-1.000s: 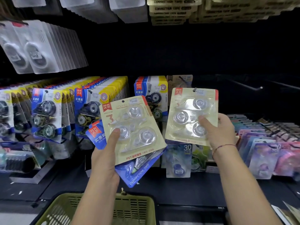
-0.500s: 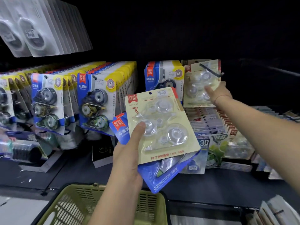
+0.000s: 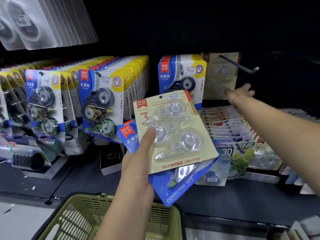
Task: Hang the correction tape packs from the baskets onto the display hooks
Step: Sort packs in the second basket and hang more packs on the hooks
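My left hand grips two correction tape packs fanned together, thumb pressed on the front one. The front is a beige pack with clear tape rollers, and under it lies a blue pack marked CORRECTION TAPE. A second beige pack hangs far back on a dark display hook at the upper right. My right hand reaches out to it, straight fingers touching its lower edge. The olive green basket sits below my left arm; its inside is mostly hidden.
Full rows of blue and yellow tape packs hang to the left, and one more row hangs beside the beige pack's hook. White packs hang above left. Rows of small packs fill the lower shelf on the right.
My right hand carried its beige pack up to the hook, slid it to the back, and now only touches its bottom edge. My left hand kept its two packs.
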`<state>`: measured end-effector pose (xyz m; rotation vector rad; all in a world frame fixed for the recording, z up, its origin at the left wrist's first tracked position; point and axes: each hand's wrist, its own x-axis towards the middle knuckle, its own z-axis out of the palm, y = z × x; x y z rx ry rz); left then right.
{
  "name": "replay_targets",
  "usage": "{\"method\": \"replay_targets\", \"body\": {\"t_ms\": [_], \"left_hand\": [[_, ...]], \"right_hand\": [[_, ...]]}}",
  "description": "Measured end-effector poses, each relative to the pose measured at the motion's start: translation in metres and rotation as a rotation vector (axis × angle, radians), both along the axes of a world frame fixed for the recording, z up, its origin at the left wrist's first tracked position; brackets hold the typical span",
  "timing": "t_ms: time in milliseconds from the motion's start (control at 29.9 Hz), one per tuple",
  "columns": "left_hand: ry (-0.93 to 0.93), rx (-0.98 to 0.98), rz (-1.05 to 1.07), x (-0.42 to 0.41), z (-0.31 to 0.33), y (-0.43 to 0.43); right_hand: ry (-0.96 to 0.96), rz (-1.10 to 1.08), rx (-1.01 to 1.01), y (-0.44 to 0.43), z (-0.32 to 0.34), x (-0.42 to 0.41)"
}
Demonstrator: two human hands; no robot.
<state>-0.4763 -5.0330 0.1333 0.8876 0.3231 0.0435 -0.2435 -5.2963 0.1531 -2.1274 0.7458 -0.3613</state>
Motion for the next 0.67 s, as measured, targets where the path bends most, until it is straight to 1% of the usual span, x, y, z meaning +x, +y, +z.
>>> {"method": "replay_targets", "body": {"t_ms": [67, 134, 200, 234, 301, 367, 401, 434, 568, 668], "left_hand": [[-0.006, 0.001, -0.005, -0.004, 0.001, 0.0], [-0.027, 0.014, -0.006, -0.01, 0.003, 0.001], [-0.044, 0.028, -0.014, -0.015, 0.004, 0.003], [-0.053, 0.03, -0.021, -0.017, 0.004, 0.004], [-0.07, 0.031, -0.03, -0.022, 0.005, 0.005], [-0.082, 0.035, -0.032, -0.027, 0.007, 0.003], [-0.088, 0.036, -0.033, -0.029, 0.008, 0.001], [-0.099, 0.035, -0.037, -0.031, 0.009, -0.001], [-0.146, 0.07, -0.058, -0.036, 0.008, -0.007], [-0.13, 0.032, -0.091, -0.037, 0.004, -0.005]], "right_hand": [[-0.042, 0.025, 0.018, 0.002, -0.003, -0.026], [-0.151, 0.085, 0.088, 0.006, -0.004, -0.057], [-0.244, 0.211, 0.211, 0.015, -0.004, -0.094], [-0.255, 0.289, 0.277, 0.024, -0.001, -0.115], [-0.203, 0.453, 0.362, 0.045, 0.007, -0.16], [-0.123, 0.646, 0.361, 0.065, 0.012, -0.199], [-0.105, 0.731, 0.358, 0.075, 0.014, -0.216], [-0.112, 0.772, 0.356, 0.083, 0.014, -0.229], [-0.261, 0.689, 0.445, 0.101, 0.011, -0.255], [-0.308, 0.614, 0.494, 0.101, 0.01, -0.259]]}}
